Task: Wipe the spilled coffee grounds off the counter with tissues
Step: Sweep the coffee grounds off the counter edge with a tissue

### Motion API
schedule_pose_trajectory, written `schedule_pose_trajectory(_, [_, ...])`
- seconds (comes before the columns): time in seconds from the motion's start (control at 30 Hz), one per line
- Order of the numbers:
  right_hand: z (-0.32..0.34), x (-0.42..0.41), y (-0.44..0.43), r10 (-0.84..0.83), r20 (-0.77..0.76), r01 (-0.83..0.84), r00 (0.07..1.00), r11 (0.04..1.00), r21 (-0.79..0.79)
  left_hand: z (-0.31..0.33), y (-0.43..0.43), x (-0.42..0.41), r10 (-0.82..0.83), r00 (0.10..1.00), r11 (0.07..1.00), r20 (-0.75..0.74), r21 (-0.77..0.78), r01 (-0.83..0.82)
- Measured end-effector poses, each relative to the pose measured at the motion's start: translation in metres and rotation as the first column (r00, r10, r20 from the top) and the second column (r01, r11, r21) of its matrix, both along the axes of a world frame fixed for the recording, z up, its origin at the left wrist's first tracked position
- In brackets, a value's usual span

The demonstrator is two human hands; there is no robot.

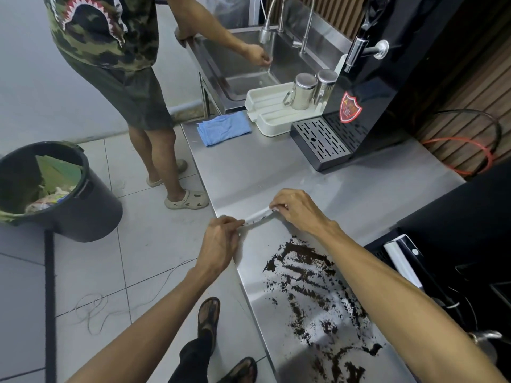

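Dark coffee grounds (312, 294) lie smeared across the near part of the steel counter (271, 172). Just beyond the spill, a thin white tissue (255, 218) is stretched between both hands near the counter's front edge. My left hand (219, 241) pinches its left end at the edge. My right hand (297, 210) pinches its right end and rests on the counter. A few specks of grounds cling to the tissue.
A black bin (55, 189) with rubbish stands on the floor at left. Another person (116, 64) rinses a hand at the sink (237, 64). A blue cloth (224, 128), a white tray (272, 111) with two steel jugs and a black machine (373, 87) sit further along. Black equipment (456, 244) borders the right.
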State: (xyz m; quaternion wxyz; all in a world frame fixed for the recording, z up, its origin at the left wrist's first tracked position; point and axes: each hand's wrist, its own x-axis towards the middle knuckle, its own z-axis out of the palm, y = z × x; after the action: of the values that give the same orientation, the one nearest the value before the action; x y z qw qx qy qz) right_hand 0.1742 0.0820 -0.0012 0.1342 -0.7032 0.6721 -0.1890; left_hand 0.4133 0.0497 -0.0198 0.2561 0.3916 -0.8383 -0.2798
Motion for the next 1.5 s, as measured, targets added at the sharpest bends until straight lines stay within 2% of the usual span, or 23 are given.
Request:
schedule_pose_trajectory(0.13, [-0.004,0.001,-0.022,0.012,-0.043,-0.013,0.999,1.0,-0.026,-0.004,-0.023,-0.004,0.007,0.998,1.0,0.066,-0.028,-0.006])
schedule_pose_trajectory(0.37, [-0.011,-0.008,-0.022,0.111,-0.069,-0.102,0.991,0.987,0.121,-0.004,-0.034,-0.002,-0.037,0.99,0.999,0.136,-0.006,0.038])
schedule_pose_trajectory(0.5, [-0.01,-0.008,-0.024,0.112,-0.103,-0.102,0.988,0.99,0.097,-0.003,-0.042,-0.004,-0.038,0.985,0.999,0.166,0.005,0.038])
schedule_pose_trajectory(0.7, [-0.014,-0.005,-0.02,0.119,-0.135,-0.118,0.984,0.993,0.012,-0.001,-0.039,-0.006,-0.081,0.977,0.993,0.199,-0.068,0.096])
schedule_pose_trajectory(0.87, [-0.014,-0.011,0.01,0.145,-0.18,-0.147,0.973,0.989,0.0,-0.009,-0.007,-0.012,-0.147,0.937,0.978,0.318,-0.096,0.186])
schedule_pose_trajectory(1.1, [-0.013,-0.019,0.056,0.169,-0.138,-0.16,0.976,0.984,0.074,-0.008,0.043,-0.019,-0.173,0.946,0.983,0.275,-0.017,0.185])
schedule_pose_trajectory(1.3, [-0.002,-0.014,0.087,0.165,-0.127,-0.157,0.978,0.985,0.067,0.0,0.074,-0.017,-0.199,0.953,0.98,0.229,0.026,0.198])
schedule_pose_trajectory(1.5, [0.005,-0.012,0.113,0.12,-0.124,-0.105,0.985,0.987,0.122,-0.001,0.1,-0.018,-0.217,0.951,0.975,0.221,0.087,0.203])
